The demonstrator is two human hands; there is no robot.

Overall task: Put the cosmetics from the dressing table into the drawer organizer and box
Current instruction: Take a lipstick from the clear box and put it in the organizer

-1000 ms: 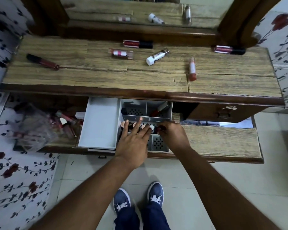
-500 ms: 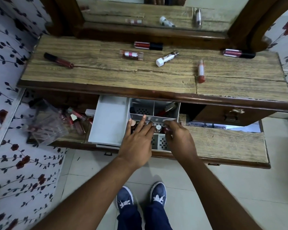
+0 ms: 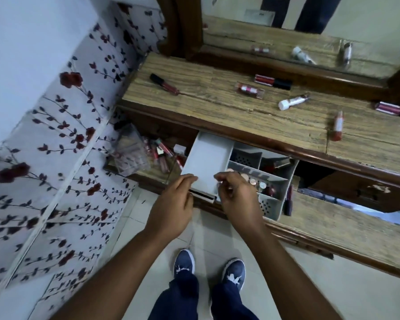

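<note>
Several cosmetics lie on the wooden dressing table [image 3: 217, 112]: a dark lip gloss [image 3: 164, 84], a red gloss with a black cap [image 3: 273, 80], a clear-cased lipstick [image 3: 249, 90], a white tube [image 3: 293, 101] and a red tube [image 3: 337, 125]. In the open drawer below sit a white box [image 3: 208, 158] and a grey organizer [image 3: 270, 205] with cosmetics in its compartments. My left hand [image 3: 171, 204] holds the box's near left corner between fingers and thumb. My right hand [image 3: 238, 195] hovers curled at the box's near right corner; what it grips is hidden.
A clear plastic container [image 3: 129, 155] and loose lip glosses lie in the drawer's left part. A dark lipstick [image 3: 289, 199] lies right of the organizer. Another gloss [image 3: 393, 109] lies at the table's right edge. A mirror [image 3: 286, 31] stands behind; a floral wall is left.
Both hands moved left from the organizer's middle compartment to the near edge of the white box. My head turned, so the view tilts to the left.
</note>
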